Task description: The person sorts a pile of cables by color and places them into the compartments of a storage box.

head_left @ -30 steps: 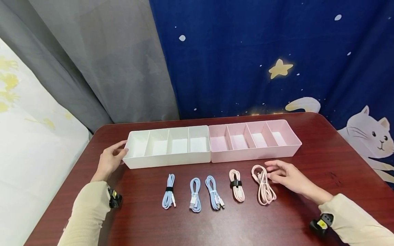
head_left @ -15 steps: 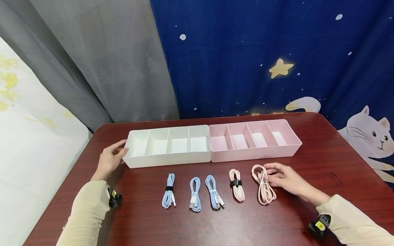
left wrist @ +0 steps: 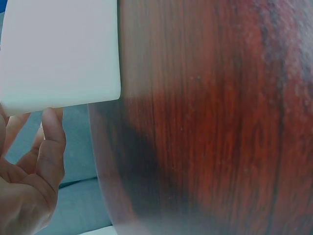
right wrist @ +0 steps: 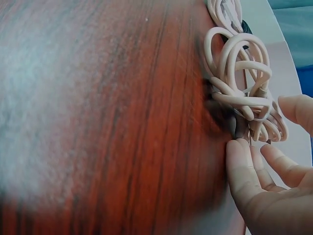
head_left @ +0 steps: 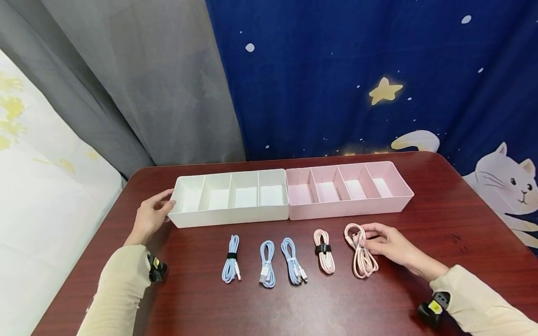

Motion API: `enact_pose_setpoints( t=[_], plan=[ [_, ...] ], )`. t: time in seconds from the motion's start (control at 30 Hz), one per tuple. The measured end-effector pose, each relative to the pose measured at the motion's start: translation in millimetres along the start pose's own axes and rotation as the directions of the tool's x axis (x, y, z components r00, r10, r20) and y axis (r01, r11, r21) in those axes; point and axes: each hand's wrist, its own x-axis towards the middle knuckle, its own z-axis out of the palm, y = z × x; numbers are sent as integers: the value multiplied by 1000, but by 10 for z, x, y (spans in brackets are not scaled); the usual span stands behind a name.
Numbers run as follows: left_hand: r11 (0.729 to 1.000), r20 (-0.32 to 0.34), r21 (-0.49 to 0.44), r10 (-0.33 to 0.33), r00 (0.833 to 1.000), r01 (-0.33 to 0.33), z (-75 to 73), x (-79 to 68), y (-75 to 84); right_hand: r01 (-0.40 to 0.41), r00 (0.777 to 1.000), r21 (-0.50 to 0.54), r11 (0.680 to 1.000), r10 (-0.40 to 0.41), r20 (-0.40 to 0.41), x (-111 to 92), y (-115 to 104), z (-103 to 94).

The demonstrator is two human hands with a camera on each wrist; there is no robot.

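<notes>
My left hand touches the left end of a white four-compartment box; in the left wrist view its fingertips are right at the box's end wall. At the right, my right hand is beside a coiled pink charging cable on the table. The right wrist view shows fingertips at one end of the coil, the thumb apart on its other side. Nearby lies another pink cable, bound with a black strap.
A pink divided box stands end to end with the white one. In front lie a blue cable with a black strap and two more blue cables, one in the middle and one beside it. Curtains hang behind the table.
My right hand has moved slightly left, up to the loose pink coil. The left hand stays at the white box, and the head view has tilted a little.
</notes>
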Motion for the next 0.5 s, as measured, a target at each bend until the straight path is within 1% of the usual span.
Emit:
enact_pose_setpoints(
  t=[0.33, 0.5],
  plan=[
    [1000, 0, 1, -5, 1000, 5, 4, 1, -3, 2, 1000, -83, 997, -4, -22, 4, 2, 11],
    [1000, 1, 2, -3, 1000, 3, 6, 1, -3, 2, 1000, -101, 995, -5, -29, 3, -1, 17]
  ],
)
